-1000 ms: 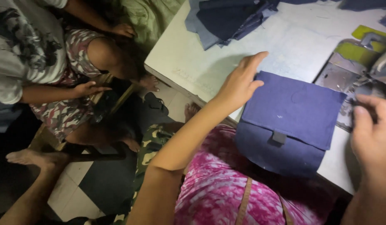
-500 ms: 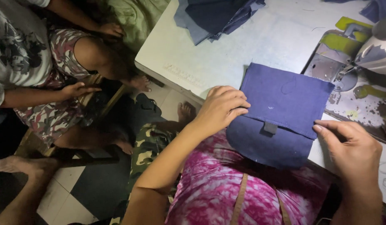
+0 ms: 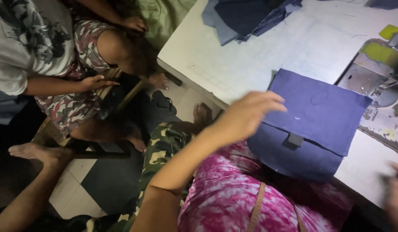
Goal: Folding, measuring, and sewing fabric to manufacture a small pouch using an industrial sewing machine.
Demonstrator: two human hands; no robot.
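White worktable point(image 3: 250, 64) fills the far right; a navy fabric pouch point(image 3: 312, 124) with a small grey tab lies on its near edge, just left of a sewing machine point(image 3: 379, 77); the left hand point(image 3: 246, 116) hovers blurred at the pouch's left edge, fingers loosely spread, holding nothing; the right hand point(image 3: 396, 193) shows only at the near right corner, its grip impossible to tell; folded blue cloth point(image 3: 246, 15) lies far off.

Light is falling brightest on the white table point(image 3: 250, 64) toward one o'clock, while the floor at seven o'clock is sitting in deep shadow. Motion blur is smearing the left hand point(image 3: 246, 114) and right hand point(image 3: 394, 193).
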